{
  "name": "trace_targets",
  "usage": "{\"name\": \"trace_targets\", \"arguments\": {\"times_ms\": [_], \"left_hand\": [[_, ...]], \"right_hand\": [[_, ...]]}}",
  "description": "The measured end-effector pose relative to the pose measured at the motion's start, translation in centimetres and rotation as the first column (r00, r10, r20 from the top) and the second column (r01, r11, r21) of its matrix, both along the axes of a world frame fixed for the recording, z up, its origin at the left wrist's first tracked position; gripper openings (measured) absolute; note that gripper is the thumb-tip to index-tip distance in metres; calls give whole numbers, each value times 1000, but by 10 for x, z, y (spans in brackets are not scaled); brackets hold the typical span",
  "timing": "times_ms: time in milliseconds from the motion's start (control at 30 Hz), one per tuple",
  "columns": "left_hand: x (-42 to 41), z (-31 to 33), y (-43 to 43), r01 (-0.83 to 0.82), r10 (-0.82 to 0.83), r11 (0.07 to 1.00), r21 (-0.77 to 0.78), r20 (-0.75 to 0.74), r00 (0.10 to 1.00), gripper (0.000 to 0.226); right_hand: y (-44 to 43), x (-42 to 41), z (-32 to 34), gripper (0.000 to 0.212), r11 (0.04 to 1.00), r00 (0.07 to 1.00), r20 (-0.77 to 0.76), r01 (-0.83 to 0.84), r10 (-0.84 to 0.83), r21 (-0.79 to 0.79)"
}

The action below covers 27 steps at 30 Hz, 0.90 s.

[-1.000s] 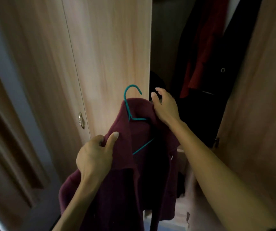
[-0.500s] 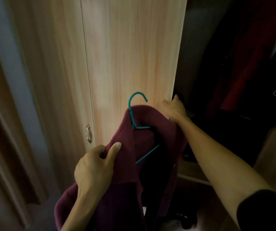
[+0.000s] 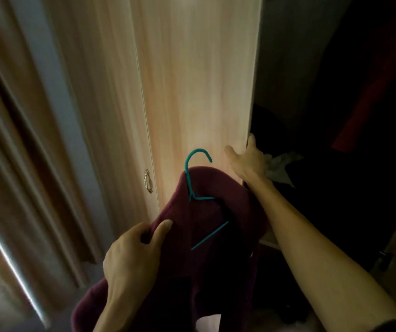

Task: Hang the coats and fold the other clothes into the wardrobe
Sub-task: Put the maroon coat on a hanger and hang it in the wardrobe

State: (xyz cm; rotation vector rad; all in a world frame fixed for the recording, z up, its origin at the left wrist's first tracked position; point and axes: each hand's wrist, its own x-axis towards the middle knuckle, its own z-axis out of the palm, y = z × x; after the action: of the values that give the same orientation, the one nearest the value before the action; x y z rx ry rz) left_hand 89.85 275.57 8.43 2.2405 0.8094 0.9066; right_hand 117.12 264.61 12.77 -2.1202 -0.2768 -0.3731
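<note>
The maroon cloth coat [image 3: 206, 236] hangs on a thin teal wire hanger [image 3: 193, 168], low and centre before me, my left hand [image 3: 132, 257] gripping its shoulder. Close behind it stands the pale wooden wardrobe door [image 3: 199, 80]. My right hand [image 3: 247, 161] curls round that door's edge. A red hanging garment [image 3: 371, 97] shows in the dark opening beyond. A second ago my right hand was on the coat's collar.
</note>
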Motion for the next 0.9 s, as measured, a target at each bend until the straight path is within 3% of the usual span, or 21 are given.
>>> {"name": "trace_targets", "arguments": {"times_ms": [133, 400, 567, 700, 800, 900], "left_hand": [[-26, -6, -3, -14, 14, 1000, -28, -11, 1000, 46], [-87, -8, 26, -89, 91, 992, -91, 14, 996, 48], [-116, 3, 46, -84, 85, 996, -33, 19, 996, 50], [-133, 9, 70, -75, 76, 997, -14, 23, 997, 50], [-152, 10, 92, -64, 67, 996, -64, 44, 997, 47], [-169, 15, 114, -114, 116, 992, -63, 38, 992, 50]], "right_hand": [[6, -45, -2, 80, 992, 994, 36, -105, 103, 72], [38, -125, -5, 81, 981, 980, 39, -193, 195, -35], [66, -176, -3, 77, 959, 957, 71, -279, 282, -46], [97, -207, 7, 60, 904, 904, 74, -411, 421, -117], [127, -227, 20, 27, 834, 838, 54, -531, 543, -151], [165, -244, 34, 28, 738, 748, -58, -663, 661, -128]]}}
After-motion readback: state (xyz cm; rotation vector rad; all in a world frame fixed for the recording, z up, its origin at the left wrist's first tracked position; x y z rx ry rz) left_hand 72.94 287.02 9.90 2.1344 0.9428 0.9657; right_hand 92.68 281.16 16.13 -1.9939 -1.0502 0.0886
